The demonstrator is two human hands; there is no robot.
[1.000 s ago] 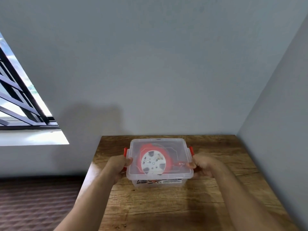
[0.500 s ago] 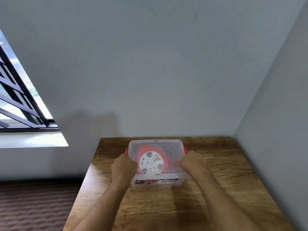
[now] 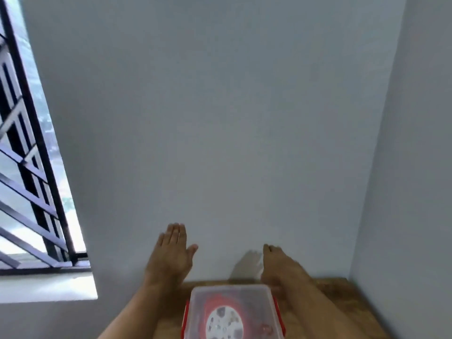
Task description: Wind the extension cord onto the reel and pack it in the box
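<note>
A clear plastic box (image 3: 231, 293) with its lid on and red side latches sits at the bottom edge of the view. Inside it lies the red cord reel (image 3: 223, 322) with a white hub, seen through the lid. My left hand (image 3: 171, 255) is raised above and beyond the box's left side, palm flat, fingers together and extended, holding nothing. My right hand (image 3: 276, 263) is lifted beyond the box's right side, seen edge-on and blurred, with nothing visible in it. Neither hand touches the box.
The box rests on a wooden table (image 3: 327, 297) set in a corner of grey walls (image 3: 220, 118). A barred window (image 3: 29, 179) with a pale sill is at the left.
Both hands have left the box's sides and risen up and forward. The view has tilted upward, so the box now sits at the bottom edge.
</note>
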